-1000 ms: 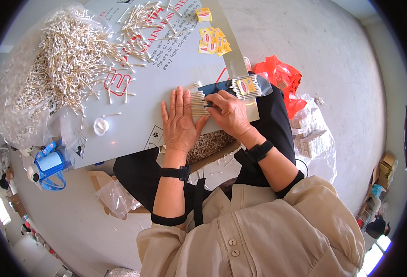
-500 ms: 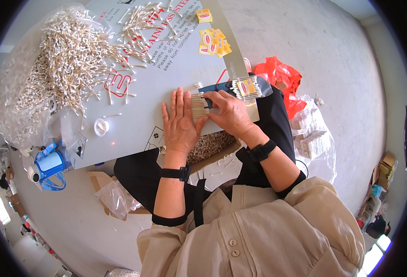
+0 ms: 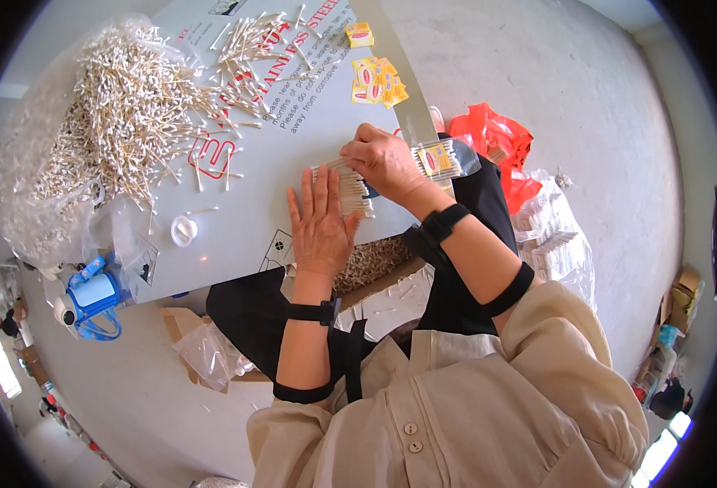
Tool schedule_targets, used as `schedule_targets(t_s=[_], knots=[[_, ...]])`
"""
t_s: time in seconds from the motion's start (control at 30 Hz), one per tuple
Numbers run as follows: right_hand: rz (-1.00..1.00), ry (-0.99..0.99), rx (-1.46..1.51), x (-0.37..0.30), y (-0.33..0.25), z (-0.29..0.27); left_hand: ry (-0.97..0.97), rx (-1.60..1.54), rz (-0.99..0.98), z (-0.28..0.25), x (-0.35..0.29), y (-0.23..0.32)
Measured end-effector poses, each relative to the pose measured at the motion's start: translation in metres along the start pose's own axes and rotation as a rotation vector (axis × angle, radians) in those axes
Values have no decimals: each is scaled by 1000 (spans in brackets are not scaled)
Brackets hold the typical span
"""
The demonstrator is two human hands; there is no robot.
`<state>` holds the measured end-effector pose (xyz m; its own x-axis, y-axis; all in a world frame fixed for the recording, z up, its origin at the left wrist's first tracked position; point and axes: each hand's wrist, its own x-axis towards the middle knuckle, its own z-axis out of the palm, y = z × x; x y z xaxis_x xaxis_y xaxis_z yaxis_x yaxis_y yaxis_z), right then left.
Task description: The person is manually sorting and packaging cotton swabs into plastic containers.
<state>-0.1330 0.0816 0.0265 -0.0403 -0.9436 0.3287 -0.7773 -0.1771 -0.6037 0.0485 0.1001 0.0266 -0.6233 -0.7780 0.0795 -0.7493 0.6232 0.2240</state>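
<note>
My left hand [image 3: 320, 225] lies flat on the table [image 3: 244, 220], fingers spread, its fingertips against a neat row of cotton swabs [image 3: 347, 189]. My right hand [image 3: 383, 159] reaches across from the right and closes its fingers on the far end of that same row. Just right of it lies a clear packet of swabs with a yellow-and-red label [image 3: 440, 159]. A large loose heap of swabs [image 3: 122, 122] covers the table's far left.
Several yellow label cards [image 3: 377, 79] lie at the table's far right edge. A small white ring-shaped lid [image 3: 183, 231] and a blue object [image 3: 91, 297] sit at the near left. A box of swabs [image 3: 375, 262] is under the table edge; a red bag [image 3: 497, 146] and clear bags lie on the floor.
My right hand has slid left over the swab row, away from the labelled packet. My left hand has stayed flat in place.
</note>
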Motion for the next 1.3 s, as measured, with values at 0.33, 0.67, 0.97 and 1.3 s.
schedule_targets(t_s=[0.33,0.67,0.97,1.3], knots=[[-27,-45,-39,31,21,7,-30,-6,4,4,-1,2],[-176,-230,-196,-39,-26,-44,-9,-33,7,0,3,-3],[-376,-9,-208,-70,-17,16,-35,-8,6,18,-11,-27],[-276,64,-194,-69,-14,16,-171,208,13,-6,2,4]])
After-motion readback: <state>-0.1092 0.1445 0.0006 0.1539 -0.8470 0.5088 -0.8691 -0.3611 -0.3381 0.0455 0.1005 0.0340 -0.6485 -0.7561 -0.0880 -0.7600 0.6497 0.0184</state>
